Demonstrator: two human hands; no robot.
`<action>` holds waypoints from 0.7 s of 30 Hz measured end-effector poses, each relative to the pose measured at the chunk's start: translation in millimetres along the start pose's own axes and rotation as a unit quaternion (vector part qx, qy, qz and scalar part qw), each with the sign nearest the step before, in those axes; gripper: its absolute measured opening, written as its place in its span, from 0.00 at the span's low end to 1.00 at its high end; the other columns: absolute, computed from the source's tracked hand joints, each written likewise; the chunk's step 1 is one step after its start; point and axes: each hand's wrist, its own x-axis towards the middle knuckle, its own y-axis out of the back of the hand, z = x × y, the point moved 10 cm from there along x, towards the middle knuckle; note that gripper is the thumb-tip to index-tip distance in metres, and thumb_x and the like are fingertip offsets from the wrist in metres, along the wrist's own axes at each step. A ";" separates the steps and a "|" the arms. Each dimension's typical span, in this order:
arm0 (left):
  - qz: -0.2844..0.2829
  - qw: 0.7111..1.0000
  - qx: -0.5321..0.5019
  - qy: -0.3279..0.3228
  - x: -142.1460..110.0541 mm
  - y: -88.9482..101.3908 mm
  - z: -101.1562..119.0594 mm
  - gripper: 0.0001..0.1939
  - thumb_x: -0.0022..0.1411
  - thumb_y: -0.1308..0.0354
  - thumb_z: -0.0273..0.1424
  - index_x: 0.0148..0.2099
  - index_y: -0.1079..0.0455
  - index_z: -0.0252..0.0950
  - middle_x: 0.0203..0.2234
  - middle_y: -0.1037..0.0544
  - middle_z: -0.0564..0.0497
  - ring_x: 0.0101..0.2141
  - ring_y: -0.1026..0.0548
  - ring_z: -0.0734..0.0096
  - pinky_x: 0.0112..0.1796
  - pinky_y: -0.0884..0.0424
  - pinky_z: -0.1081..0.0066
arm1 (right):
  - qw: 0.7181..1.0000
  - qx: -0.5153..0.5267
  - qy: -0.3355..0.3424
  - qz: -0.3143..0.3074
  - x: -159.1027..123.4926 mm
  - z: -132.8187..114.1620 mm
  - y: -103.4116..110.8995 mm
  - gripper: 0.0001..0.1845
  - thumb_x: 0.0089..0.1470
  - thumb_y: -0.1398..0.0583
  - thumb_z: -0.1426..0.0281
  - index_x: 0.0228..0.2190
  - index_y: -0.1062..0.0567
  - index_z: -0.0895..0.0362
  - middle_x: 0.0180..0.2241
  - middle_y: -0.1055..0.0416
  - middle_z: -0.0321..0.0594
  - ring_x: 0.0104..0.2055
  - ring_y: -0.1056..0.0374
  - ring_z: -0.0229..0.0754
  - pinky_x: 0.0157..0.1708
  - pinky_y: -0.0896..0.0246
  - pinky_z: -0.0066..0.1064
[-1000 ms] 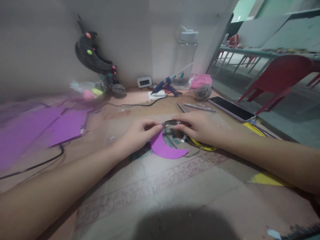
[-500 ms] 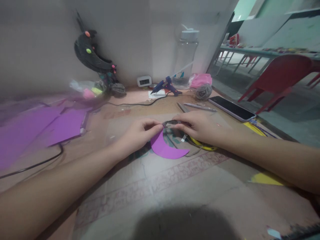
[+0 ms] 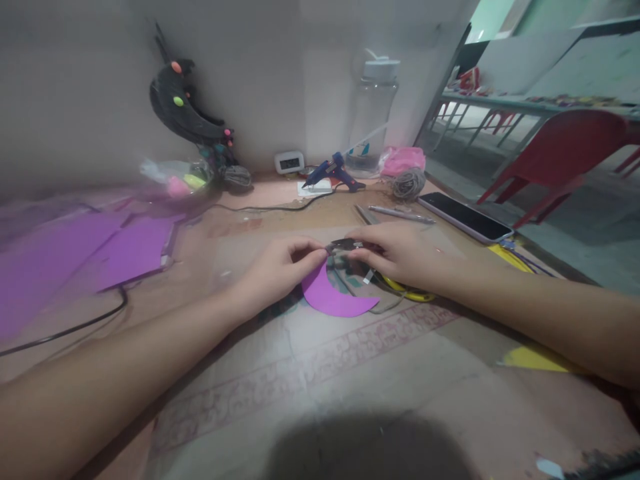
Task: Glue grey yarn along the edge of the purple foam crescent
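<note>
My left hand (image 3: 293, 263) pinches the upper tip of a purple paper crescent (image 3: 333, 299) between thumb and fingers. The crescent's other tip points right, low over the table. Close beside it, my right hand (image 3: 395, 250) is closed on a dark strand (image 3: 343, 245) that stretches across to the pinched tip. The strand is blurred, so its material is unclear. A thin grey cord (image 3: 390, 307) curves over the table below my right hand. Partly hidden under that hand lies a yellow looped thing (image 3: 410, 293).
Behind my hands stand a blue glue gun (image 3: 333, 172), a small clock (image 3: 289, 162), a clear bottle (image 3: 373, 113) and a ball of grey yarn (image 3: 407, 183). A phone (image 3: 465, 217) and a pen (image 3: 400, 213) lie right. Purple sheets (image 3: 135, 250) lie left; a dark crescent ornament (image 3: 175, 110) stands behind.
The dark strand between my hands has shifted and looks flatter and wider, as my right fingers move slightly. My left hand and the purple crescent stay nearly in place.
</note>
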 end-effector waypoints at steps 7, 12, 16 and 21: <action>0.022 0.996 0.064 -0.052 -2.4 4.2 14.4 0.10 0.65 0.46 0.33 0.41 0.23 0.39 0.38 0.17 0.52 0.38 0.22 0.67 0.43 0.28 0.68 | 1.000 -0.013 0.011 0.003 0.6 -0.3 -0.7 0.17 0.63 0.44 0.60 0.45 0.22 0.56 0.33 0.22 0.41 0.33 0.31 0.41 0.31 0.47 0.29; 0.023 0.991 0.105 -0.077 -3.8 4.6 20.8 0.11 0.65 0.46 0.33 0.42 0.23 0.38 0.37 0.17 0.51 0.38 0.22 0.67 0.43 0.28 0.68 | 1.000 -0.011 0.008 -0.005 1.2 -1.2 -0.9 0.17 0.62 0.44 0.61 0.45 0.23 0.57 0.32 0.23 0.42 0.33 0.30 0.41 0.32 0.47 0.29; 0.025 0.989 0.121 -0.087 -4.5 5.2 23.5 0.11 0.66 0.46 0.33 0.42 0.23 0.37 0.38 0.18 0.50 0.39 0.23 0.67 0.43 0.29 0.69 | 1.000 -0.001 0.005 -0.019 1.4 -1.4 -2.1 0.17 0.63 0.45 0.61 0.44 0.23 0.57 0.33 0.23 0.42 0.33 0.31 0.41 0.32 0.47 0.29; 0.021 0.989 0.122 -0.086 -4.7 3.9 23.1 0.11 0.66 0.47 0.33 0.41 0.23 0.37 0.37 0.18 0.51 0.38 0.23 0.67 0.42 0.29 0.69 | 1.000 -0.003 0.007 -0.020 1.2 -0.6 -3.1 0.17 0.64 0.46 0.61 0.44 0.23 0.57 0.33 0.22 0.42 0.34 0.30 0.41 0.32 0.47 0.29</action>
